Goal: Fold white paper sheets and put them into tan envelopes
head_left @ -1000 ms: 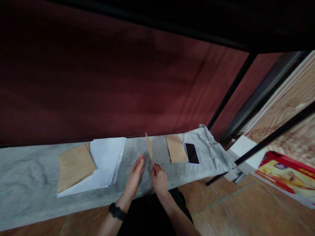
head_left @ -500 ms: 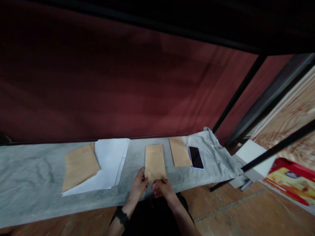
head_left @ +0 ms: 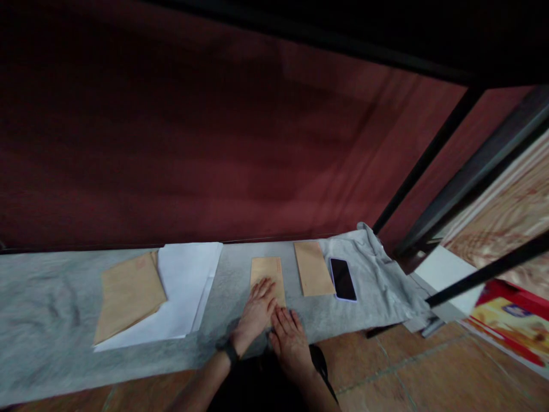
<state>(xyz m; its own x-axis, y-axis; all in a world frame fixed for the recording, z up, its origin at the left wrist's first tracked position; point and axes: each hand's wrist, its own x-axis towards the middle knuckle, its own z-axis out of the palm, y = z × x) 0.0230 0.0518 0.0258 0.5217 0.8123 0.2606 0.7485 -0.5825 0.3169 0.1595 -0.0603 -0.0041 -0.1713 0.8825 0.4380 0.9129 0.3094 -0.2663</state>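
Note:
A brown paper envelope lies flat on the grey cloth in front of me, its lower part covered by my hands. My left hand rests on it with the fingers stretched out and the palm down. Beside it, my right hand lies flat over the envelope's near right corner, fingers extended. Neither hand grips anything. To the right sits a second brown envelope, apart from both hands.
A phone lies right of the second envelope. On the left, a stack of brown envelopes overlaps white paper sheets. Grey cloth covers the narrow surface. A black bar and a red-and-yellow box stand at the right.
Both hands have let go of the envelope's near edge, which they held with bent fingers. They now lie flat on the envelope, the left one farther forward.

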